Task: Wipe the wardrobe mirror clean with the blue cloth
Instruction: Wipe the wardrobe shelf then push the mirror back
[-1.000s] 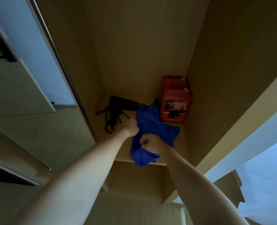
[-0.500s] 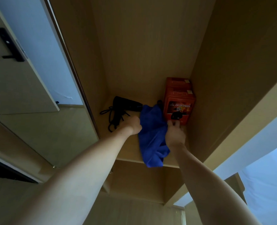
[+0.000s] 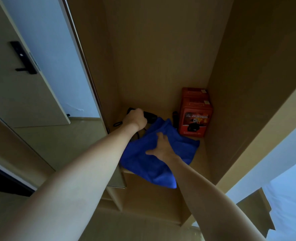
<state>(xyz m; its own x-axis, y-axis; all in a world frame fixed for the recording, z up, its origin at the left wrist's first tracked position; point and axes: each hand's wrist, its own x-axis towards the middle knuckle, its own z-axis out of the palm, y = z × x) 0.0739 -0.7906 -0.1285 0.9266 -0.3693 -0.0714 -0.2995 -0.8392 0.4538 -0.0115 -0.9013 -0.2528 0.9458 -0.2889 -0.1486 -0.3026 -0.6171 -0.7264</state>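
The blue cloth (image 3: 162,171) lies spread on the wooden wardrobe shelf (image 3: 200,162), with one corner hanging over the front edge. My right hand (image 3: 161,148) rests flat on the cloth, fingers spread. My left hand (image 3: 135,119) reaches further back on the left and grips the black hair dryer (image 3: 151,118), whose cord trails beside my wrist. A tall glossy panel (image 3: 60,54) to the left of the wardrobe side shows a door with a black handle; it looks like the mirror.
A red box (image 3: 195,117) stands at the back right of the shelf, with a small dark object (image 3: 175,117) at its left. Wooden walls close the compartment at the back and right. Lower shelves sit beneath.
My right hand left the red box and now lies flat on the cloth, which is spread wider. My left hand moved from the cloth's edge onto the hair dryer.
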